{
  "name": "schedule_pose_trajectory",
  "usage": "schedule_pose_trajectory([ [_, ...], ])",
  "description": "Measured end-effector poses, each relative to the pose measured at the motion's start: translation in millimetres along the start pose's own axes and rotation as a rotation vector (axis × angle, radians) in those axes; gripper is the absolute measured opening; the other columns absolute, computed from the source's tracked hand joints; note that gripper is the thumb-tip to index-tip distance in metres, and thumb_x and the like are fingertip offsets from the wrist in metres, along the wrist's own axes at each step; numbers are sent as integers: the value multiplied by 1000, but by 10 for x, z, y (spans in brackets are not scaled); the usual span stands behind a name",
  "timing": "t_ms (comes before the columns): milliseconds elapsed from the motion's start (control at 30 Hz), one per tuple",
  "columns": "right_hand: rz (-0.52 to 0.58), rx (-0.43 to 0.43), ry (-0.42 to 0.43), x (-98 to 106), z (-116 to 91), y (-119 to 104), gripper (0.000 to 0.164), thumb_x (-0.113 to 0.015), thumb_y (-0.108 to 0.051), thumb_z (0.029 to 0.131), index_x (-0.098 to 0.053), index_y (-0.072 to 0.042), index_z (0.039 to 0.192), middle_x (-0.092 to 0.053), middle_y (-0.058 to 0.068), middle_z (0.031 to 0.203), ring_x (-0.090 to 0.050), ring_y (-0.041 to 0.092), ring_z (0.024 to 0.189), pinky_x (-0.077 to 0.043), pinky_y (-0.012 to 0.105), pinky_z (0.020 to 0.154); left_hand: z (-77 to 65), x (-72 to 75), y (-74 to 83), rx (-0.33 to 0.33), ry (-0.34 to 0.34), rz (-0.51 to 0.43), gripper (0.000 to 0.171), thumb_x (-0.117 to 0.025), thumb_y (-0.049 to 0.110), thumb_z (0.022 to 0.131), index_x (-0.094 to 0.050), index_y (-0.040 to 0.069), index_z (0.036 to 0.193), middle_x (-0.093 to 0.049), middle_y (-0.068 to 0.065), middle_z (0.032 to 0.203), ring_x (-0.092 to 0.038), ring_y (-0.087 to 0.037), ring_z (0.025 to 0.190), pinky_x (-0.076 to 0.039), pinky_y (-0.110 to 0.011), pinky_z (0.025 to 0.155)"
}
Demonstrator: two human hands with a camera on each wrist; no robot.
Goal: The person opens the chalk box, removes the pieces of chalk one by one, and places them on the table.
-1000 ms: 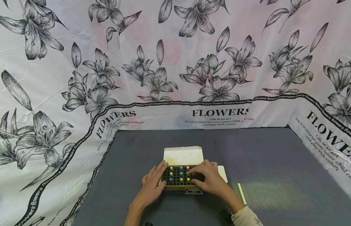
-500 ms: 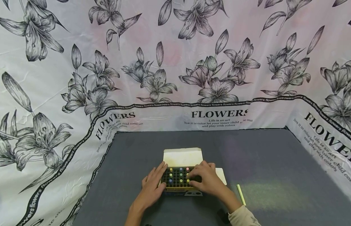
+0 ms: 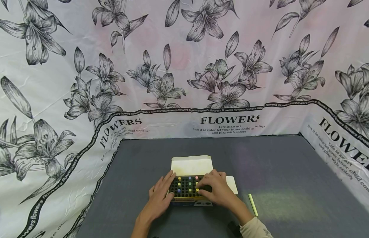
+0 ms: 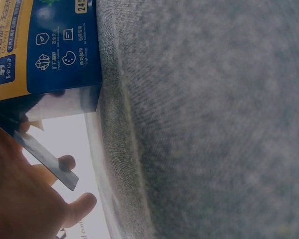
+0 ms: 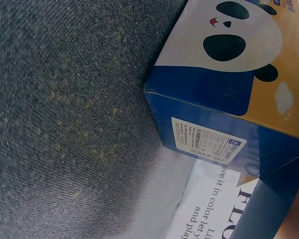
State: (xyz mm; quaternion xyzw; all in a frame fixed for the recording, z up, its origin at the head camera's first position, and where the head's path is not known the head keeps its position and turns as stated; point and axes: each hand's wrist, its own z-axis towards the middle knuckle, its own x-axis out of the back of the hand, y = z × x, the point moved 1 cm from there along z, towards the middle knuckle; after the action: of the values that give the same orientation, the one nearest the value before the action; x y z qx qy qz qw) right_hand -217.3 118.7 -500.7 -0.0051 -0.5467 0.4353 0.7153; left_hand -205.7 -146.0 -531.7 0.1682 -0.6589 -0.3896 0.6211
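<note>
white backdrop [image 3: 181, 59], black lilies [image 3: 227, 96] | lettered black band [image 3: 184, 109] | grey tabletop [image 3: 142, 158]

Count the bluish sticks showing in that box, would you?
2 show: one bluish stick toward the near side at left, another bluish stick midway along the far row. The right hand may hide more.

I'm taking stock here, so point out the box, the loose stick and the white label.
Box [image 5: 222, 89], right wrist view: blue side wall.
Loose stick [image 3: 253, 205], head view: its middle.
Label [image 5: 208, 140], right wrist view: its centre.
</note>
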Motion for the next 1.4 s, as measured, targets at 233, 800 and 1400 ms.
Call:
schedule_pose_trajectory([
  [233,102,11,58,8,-23,-11,20,-83,-17,81,-78,-24,99,-72,-15,93,-45,6,85,-22,46,87,3,1,6,6,-2,8,66,-44,18,101,-27,30,163,-18,6,172,-14,-43,157,-8,-75,109],
  [800,317,20,124,-10,-59,-21,16,-77,-16,89,-76,-19,105,-72,-12,97,-52,5,84,-26,37,82,-4,-15,-10,6,-3,10,66,-44,17,101,-26,31,163,-18,7,172,-14,-43,157,-8,-74,109],
  [1400,362,59,374,167,-3,-42,22,-74,-5,90,-75,-14,109,-73,0,94,-62,13,89,-33,32,87,14,-13,-8,12,5,17,67,-44,17,100,-26,32,163,-19,7,172,-14,-44,157,-8,-74,109],
])
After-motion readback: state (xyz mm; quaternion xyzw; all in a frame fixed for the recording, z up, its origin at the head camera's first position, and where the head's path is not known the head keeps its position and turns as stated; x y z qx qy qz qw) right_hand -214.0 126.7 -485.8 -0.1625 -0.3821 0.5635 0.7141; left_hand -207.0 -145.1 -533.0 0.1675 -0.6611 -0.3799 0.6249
